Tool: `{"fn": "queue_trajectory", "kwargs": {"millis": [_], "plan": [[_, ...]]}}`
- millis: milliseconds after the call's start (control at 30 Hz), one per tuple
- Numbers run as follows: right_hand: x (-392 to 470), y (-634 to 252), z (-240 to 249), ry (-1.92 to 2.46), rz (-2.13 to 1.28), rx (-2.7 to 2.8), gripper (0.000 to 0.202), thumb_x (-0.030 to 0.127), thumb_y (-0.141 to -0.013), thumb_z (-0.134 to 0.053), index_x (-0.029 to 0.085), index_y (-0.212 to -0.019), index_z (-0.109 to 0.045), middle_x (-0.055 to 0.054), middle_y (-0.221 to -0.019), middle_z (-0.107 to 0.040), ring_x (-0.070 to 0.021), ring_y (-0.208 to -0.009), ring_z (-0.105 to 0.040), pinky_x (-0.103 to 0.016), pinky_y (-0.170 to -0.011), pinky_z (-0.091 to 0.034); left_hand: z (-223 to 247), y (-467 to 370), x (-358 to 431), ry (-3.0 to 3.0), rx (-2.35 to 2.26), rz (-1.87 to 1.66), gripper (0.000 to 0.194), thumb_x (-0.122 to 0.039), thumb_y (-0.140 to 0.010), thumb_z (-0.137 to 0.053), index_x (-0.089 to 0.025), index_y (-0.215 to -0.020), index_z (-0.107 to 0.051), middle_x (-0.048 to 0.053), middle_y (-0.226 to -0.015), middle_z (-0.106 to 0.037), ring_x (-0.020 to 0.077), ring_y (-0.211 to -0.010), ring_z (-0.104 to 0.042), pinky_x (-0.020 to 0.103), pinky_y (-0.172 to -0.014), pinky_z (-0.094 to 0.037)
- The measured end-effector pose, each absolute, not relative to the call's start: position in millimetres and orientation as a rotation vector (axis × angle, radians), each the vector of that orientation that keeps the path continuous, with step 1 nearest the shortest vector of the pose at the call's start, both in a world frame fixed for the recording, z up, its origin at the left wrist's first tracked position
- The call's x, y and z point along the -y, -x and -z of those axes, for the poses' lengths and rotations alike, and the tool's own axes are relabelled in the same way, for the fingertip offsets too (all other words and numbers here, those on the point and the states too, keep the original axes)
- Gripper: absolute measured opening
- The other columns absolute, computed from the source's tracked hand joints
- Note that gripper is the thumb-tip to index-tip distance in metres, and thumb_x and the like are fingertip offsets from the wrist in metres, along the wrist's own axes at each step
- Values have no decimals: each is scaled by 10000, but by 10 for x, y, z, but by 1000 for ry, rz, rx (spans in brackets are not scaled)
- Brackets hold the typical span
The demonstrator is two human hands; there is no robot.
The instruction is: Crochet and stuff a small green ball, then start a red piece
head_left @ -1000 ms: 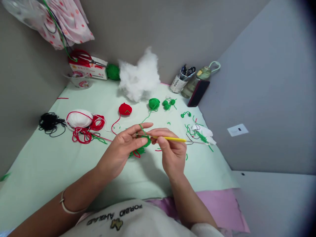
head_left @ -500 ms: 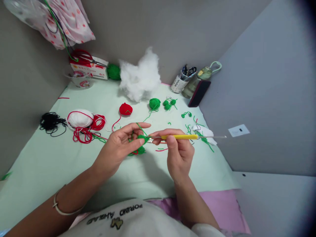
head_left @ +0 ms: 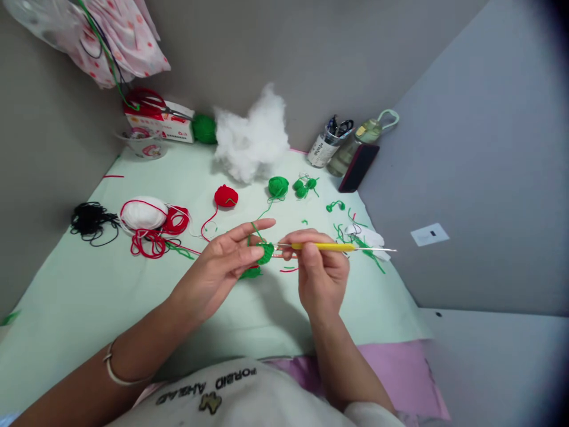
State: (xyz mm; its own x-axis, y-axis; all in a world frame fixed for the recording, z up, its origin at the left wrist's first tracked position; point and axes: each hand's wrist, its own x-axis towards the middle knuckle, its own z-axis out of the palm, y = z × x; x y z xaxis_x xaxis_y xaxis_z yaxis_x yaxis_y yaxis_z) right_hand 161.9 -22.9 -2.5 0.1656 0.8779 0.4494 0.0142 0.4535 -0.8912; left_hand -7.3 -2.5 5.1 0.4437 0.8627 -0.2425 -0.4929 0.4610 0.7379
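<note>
My left hand (head_left: 231,258) pinches a small green crochet piece (head_left: 266,254) between thumb and fingers, its index finger stretched out with green yarn looped over it. That yarn runs back to a green yarn ball (head_left: 278,187) on the table. My right hand (head_left: 324,270) grips a crochet hook (head_left: 329,247) by its yellow handle, the metal shaft pointing left into the green piece. The hook's tip is hidden at the piece. Beneath my left hand lies more green crochet work (head_left: 251,272), partly covered.
White stuffing (head_left: 252,136) sits at the back, with a red yarn ball (head_left: 226,196) in front. White yarn (head_left: 144,213) and black yarn (head_left: 91,219) lie left. A pen cup (head_left: 323,148), a bottle (head_left: 349,151) and a phone (head_left: 359,168) stand back right, yarn scraps (head_left: 367,243) nearer.
My left hand has shifted slightly right and turned, so more of the green piece shows beside the thumb. The hook has moved a little left and its right end has dipped.
</note>
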Motion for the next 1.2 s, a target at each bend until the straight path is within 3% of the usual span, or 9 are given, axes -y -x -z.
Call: {"fn": "queue_trajectory", "kwargs": {"millis": [167,367,467,533,767,1000,1200], "plan": [[245,-1581,41,976,-664,1386,184,271,-1015,-595,270,-1034,-778,-43,-946,-779,-170,-742,-703,-333,-639,-604,-43,19,68,-752,-763,-977,459,-304,-815,-841,-275,-1264,-749,19,-950,-693,149,-869,-599,248,-736,-453],[297,-1595,95,965,-171,1712,371,106,-950,-645,336,-1221,-750,-64,-1130,-778,-211,-952,-735,-376,-772,-629,-36,-2,34,-546,-677,-923,365,-276,-818,-828,-203,-1174,-792,-57,-642,-521,64,-563,-411,213,-658,-448],[263,-1622,75,955,-446,1469,269,162,-989,-607,320,-1123,-778,-43,-994,-779,-190,-818,-718,-344,-660,-601,-39,39,-5,-462,-637,-888,297,-258,-816,-818,-195,-1106,-813,-33,-698,-574,69,-608,-490,233,-732,-489],[238,-1623,58,911,-670,1294,216,223,-1009,-597,315,-1043,-790,-21,-916,-760,-158,-707,-675,-321,-609,-567,-38,52,-8,-508,-668,-930,302,-241,-812,-820,-227,-1114,-808,-15,-789,-632,83,-665,-538,230,-700,-469],[214,-1603,53,955,-877,1241,142,312,-982,-658,257,-984,-789,-30,-940,-792,-151,-755,-691,-301,-676,-572,-13,40,63,-839,-766,-970,304,-310,-881,-780,-317,-1184,-791,16,-1038,-711,140,-886,-593,245,-773,-462],[168,-1659,34,883,-1130,1035,203,382,-1007,-612,225,-932,-717,-24,-874,-783,-123,-676,-680,-273,-651,-555,-3,117,59,-897,-804,-982,306,-293,-855,-804,-337,-1158,-801,1,-937,-626,131,-911,-570,211,-779,-471],[246,-1651,-11,910,-947,1213,198,314,-1042,-553,231,-972,-719,-27,-911,-785,-136,-710,-712,-292,-664,-597,1,132,58,-977,-831,-1008,292,-261,-861,-790,-343,-1141,-803,-2,-898,-608,131,-877,-555,212,-756,-481]]}}
